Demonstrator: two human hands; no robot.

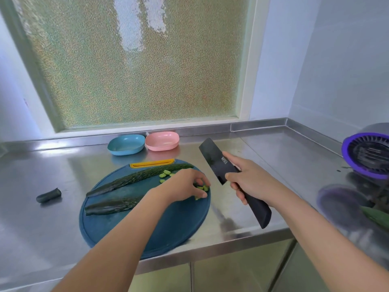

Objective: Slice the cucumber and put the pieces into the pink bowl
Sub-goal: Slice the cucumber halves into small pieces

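Note:
Two long cucumber halves lie on the round blue cutting board (168, 224): one (139, 176) toward the back, the other (113, 205) nearer me. Small cut cucumber pieces (165, 174) are scattered at the board's right side. My left hand (187, 184) is curled over some of those pieces (203, 188) at the board's right edge, fingertips gathering them. My right hand (248, 180) grips the handle of a black cleaver (216, 161), held in the air to the right of the board with the blade pointing away. The pink bowl (162, 141) stands behind the board.
A blue bowl (125, 145) sits left of the pink one. A cut cucumber end (48, 195) lies on the steel counter (273, 157) left of the board. A purple-rimmed basket (366, 154) and a green vegetable (376, 216) are at the far right. The counter's front edge runs just below the board.

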